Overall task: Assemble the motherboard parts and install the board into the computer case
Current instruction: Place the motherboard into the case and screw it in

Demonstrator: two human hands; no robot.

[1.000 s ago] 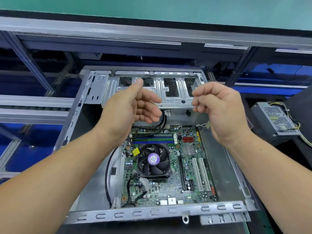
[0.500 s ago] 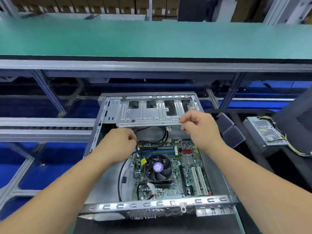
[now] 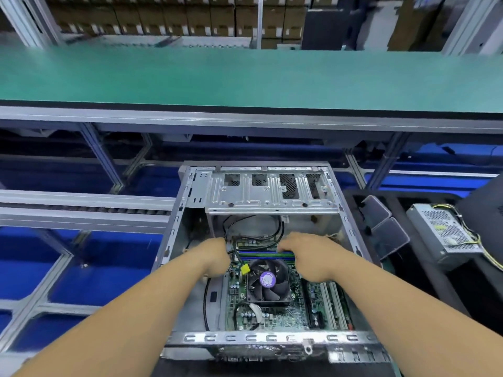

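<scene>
Both hands (image 3: 215, 254) (image 3: 304, 254) over motherboard (image 3: 272, 314) inside case (image 3: 174, 235); grip unclear

green motherboard (image 3: 275, 308) lies flat inside open silver case (image 3: 174, 232).

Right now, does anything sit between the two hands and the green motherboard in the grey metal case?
Nothing visible. The left hand and right hand are already down at the green motherboard, by black cables near its far edge. The grey metal drive cage lies beyond them.
</scene>
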